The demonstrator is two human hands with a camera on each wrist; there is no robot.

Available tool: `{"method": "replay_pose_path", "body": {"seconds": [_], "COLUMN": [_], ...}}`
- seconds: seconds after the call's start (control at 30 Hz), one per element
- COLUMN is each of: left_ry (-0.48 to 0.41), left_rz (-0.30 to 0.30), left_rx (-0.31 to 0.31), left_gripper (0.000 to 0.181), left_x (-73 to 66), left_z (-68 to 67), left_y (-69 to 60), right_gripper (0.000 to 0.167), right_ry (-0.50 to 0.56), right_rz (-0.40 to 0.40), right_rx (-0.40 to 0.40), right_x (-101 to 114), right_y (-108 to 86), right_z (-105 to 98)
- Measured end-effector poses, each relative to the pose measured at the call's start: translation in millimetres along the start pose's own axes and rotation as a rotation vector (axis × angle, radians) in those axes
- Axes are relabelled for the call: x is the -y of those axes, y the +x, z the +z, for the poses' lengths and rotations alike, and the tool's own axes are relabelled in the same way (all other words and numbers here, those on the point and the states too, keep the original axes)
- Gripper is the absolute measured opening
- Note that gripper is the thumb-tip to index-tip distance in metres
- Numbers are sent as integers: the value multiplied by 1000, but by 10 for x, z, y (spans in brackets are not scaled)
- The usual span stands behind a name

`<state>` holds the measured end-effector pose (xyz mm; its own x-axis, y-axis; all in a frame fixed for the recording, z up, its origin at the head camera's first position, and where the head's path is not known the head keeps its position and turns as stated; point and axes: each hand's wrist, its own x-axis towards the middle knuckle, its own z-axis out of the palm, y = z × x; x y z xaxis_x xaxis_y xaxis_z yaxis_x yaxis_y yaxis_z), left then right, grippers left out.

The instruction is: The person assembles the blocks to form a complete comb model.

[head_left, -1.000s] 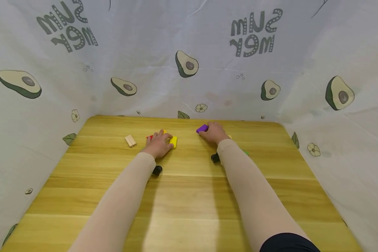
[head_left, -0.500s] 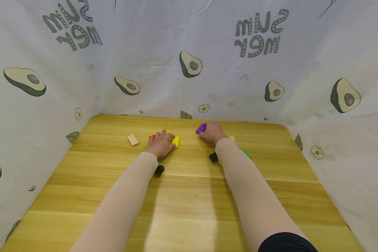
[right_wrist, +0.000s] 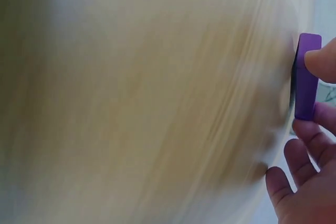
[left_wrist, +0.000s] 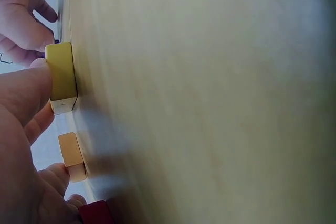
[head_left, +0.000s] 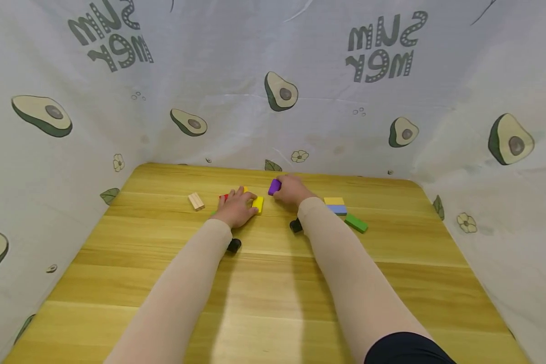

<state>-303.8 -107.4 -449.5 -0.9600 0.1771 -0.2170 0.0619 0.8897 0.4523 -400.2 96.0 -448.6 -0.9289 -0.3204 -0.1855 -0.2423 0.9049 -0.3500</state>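
My left hand (head_left: 236, 210) lies over a group of small blocks on the table. Its thumb and forefinger pinch the yellow block (head_left: 258, 204), also seen upright on the wood as the yellow block (left_wrist: 62, 72) in the left wrist view. Its other fingers touch or nearly touch an orange block (left_wrist: 72, 153) and a red block (left_wrist: 97, 212). To the right, my right hand (head_left: 293, 190) pinches a purple block (head_left: 274, 187) between thumb and fingers. In the right wrist view the purple block (right_wrist: 308, 77) stands on edge, close to the tabletop.
A plain wooden block (head_left: 196, 201) lies left of the left hand. Right of the right forearm lie a pale yellow block (head_left: 333, 201), a blue block (head_left: 337, 209) against it, and a green block (head_left: 356, 223). A printed curtain (head_left: 227, 71) encloses the table (head_left: 264, 313) behind and at both sides.
My right hand has carried the purple block leftward, nearer the yellow one. The blocks by the right forearm have come into fuller view. My left hand keeps its place among its blocks.
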Motion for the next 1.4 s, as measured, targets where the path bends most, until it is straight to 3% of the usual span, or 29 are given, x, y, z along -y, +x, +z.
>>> {"method": "replay_pose_path", "body": {"seconds": [0.23,0.47,0.97,1.4], "left_ry": [9,11,25,4], "left_rz": [6,9,14,4], "left_rx": [-10,-7,-11,6], "left_gripper": [52,53,52,54], "left_x": [-12,5,-10,2], "left_z": [-5,-6,-5,0], "left_y": [-22,-6,-28,-28], "right_gripper": [70,71,68,72], "right_ry": [26,100,111,117], "right_rz": [-13,-31,-15,-19], "right_rx": [28,49,53,95], "right_x": [31,41,68,-147], "right_y": [82,-1,-75,-146], "right_z": [66,2,-9,-94]}}
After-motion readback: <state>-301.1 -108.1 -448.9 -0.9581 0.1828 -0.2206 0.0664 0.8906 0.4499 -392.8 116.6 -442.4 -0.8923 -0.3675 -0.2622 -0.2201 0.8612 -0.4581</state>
